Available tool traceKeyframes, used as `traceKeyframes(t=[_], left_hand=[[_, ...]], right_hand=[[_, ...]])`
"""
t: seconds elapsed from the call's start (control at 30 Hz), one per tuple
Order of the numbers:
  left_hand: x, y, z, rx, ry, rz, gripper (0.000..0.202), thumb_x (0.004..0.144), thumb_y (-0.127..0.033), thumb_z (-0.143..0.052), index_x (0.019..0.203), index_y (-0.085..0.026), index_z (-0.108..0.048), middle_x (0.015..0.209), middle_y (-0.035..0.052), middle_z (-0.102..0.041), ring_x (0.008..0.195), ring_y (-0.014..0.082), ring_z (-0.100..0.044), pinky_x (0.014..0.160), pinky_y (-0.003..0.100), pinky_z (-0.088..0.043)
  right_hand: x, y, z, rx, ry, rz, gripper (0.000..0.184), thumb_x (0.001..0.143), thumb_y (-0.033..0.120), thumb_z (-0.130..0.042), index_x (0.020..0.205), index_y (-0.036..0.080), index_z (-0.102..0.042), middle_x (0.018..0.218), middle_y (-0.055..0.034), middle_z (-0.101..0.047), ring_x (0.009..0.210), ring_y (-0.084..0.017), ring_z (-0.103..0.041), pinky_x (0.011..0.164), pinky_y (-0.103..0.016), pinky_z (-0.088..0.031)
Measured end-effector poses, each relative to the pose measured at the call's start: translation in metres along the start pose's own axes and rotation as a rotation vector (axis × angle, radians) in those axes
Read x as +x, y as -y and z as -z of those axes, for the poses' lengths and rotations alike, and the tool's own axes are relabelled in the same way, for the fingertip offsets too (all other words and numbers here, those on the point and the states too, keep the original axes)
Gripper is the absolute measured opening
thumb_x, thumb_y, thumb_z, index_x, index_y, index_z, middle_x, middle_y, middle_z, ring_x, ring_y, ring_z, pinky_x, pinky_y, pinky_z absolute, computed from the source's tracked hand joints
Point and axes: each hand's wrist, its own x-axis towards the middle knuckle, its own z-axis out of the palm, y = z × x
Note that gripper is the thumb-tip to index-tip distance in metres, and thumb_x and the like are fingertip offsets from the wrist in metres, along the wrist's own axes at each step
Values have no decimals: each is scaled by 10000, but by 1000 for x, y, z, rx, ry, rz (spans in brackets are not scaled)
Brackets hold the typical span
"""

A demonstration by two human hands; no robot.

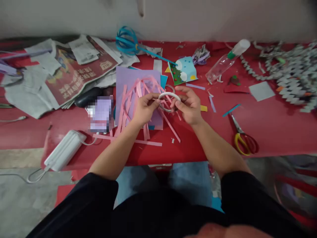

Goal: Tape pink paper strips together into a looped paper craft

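My left hand [145,107] and my right hand [188,104] hold a white ring [169,95] between them, just above the red table [272,125]. The left fingers pinch its left side, and the right fingers grip its right side. A second thin ring [170,87] shows just behind it. Under and left of my hands lie several pink paper strips [128,105] on a lilac paper sheet [128,77].
Newspapers [69,71] cover the far left. Red and yellow scissors [242,138] lie at the right, a clear bottle [226,61] and a grey paper chain [292,72] at the far right. A blue paper craft [127,41] and a decorated card [184,70] sit behind. A white mask [61,152] lies at the left edge.
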Motion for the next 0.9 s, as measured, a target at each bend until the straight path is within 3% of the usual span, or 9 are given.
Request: traceKeyframes(t=[0.13, 0.2, 0.33, 0.43, 0.57, 0.7, 0.8, 0.9], left_hand=[[0, -12, -12, 256, -221, -243, 283, 999, -400, -766, 1219, -230, -820, 1178, 72, -808, 747, 112, -638, 654, 268, -477], [3, -19, -22, 376, -169, -343, 301, 994, -364, -749, 1250, -220, -814, 1277, 99, -776, 842, 133, -685, 686, 277, -505], [6, -11, -35, 413, 19, -344, 484, 973, -383, -792, 1419, -203, -741, 1376, 141, -761, 1084, 200, -766, 850, 309, -638], [-1, 9, -35, 258, 27, -317, 555, 1049, -474, -734, 1553, -252, -662, 1526, 152, -725, 1282, 238, -782, 1124, 421, -665], [-16, 22, -28, 202, 159, -344, 685, 1073, -510, -728, 1704, -345, -521, 1768, 125, -550, 1637, 328, -574, 1316, 544, -568], [-23, 8, -27, 289, 187, -388, 620, 1114, -535, -649, 1701, -382, -520, 1812, 106, -489, 1709, 361, -472, 1300, 614, -569], [-23, -1, -30, 352, 148, -486, 521, 1124, -548, -616, 1617, -382, -614, 1745, 109, -550, 1630, 381, -562, 1215, 643, -608], [-21, 0, -30, 347, 96, -533, 496, 1104, -588, -626, 1562, -401, -661, 1691, 100, -573, 1460, 358, -678, 1133, 601, -635]], right_hand=[[-8, 2, -4, -229, -137, 191, 390, 1043, 586, -756, 1253, 262, -709, 948, -25, -846, 651, -159, -753, 606, -293, -624], [-11, 2, -1, -472, -209, 375, 321, 1071, 531, -720, 1233, 255, -748, 995, -56, -862, 716, -187, -787, 684, -333, -639], [-9, -5, 8, -758, -240, 612, 278, 1081, 453, -650, 1212, 232, -756, 1073, -132, -869, 889, -282, -852, 806, -415, -667], [-7, -12, 12, -879, -200, 643, 220, 1060, 383, -625, 1180, 248, -748, 1123, -133, -875, 1000, -303, -864, 859, -437, -680], [-9, -14, 11, -1012, -196, 661, 214, 1031, 317, -606, 1178, 267, -753, 1103, -92, -881, 947, -280, -855, 804, -428, -653], [-10, -6, 7, -1023, -231, 710, 194, 1014, 262, -603, 1163, 256, -727, 1082, -71, -881, 913, -259, -847, 756, -402, -600], [-10, 0, 4, -1046, -225, 665, 182, 1029, 330, -599, 1143, 251, -718, 1075, -70, -877, 955, -273, -844, 790, -414, -584], [-10, 0, 4, -1063, -202, 587, 231, 1062, 408, -569, 1140, 255, -722, 1075, -66, -873, 968, -284, -832, 824, -430, -570]])
